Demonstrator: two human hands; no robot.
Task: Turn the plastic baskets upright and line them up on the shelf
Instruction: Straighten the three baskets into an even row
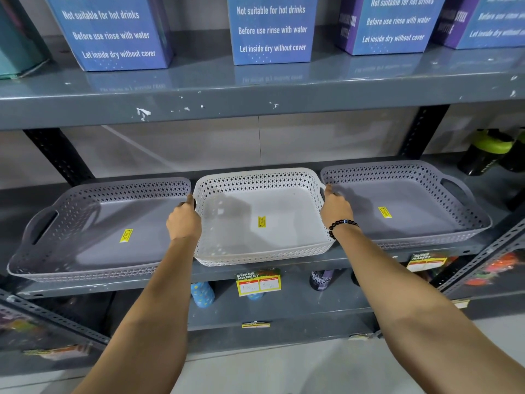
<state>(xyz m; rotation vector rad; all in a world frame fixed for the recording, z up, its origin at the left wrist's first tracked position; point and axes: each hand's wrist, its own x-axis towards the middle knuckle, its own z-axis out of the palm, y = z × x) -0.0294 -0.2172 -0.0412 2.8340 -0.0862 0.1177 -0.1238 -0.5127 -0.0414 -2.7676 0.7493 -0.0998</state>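
I read the shelf from left to right. The left grey basket sits upright at the left end, its open side up, a yellow sticker on its floor and a cut-out handle at its left end. Its near rim overhangs the shelf's front edge slightly.

My left hand is closed over the left end wall of the white basket, in the gap between that basket and the grey one. The white basket is upright at the centre of the shelf, touching or nearly touching its neighbours. My right hand, with a beaded bracelet at the wrist, grips the right end wall at its handle opening. Both hands are thus clamped on the white basket, one at each end.

The right grey basket is upright just beside the white one, set a little farther back.

Handling assessment: these are shallow perforated plastic trays, so I judge them light, moderately stiff yet liable to flex if twisted from one corner. The smooth base should slide easily on the painted shelf. Preferred hold: the two end handles, gripped evenly.

All three baskets appear upright; I judge only alignment of the front rims remains.
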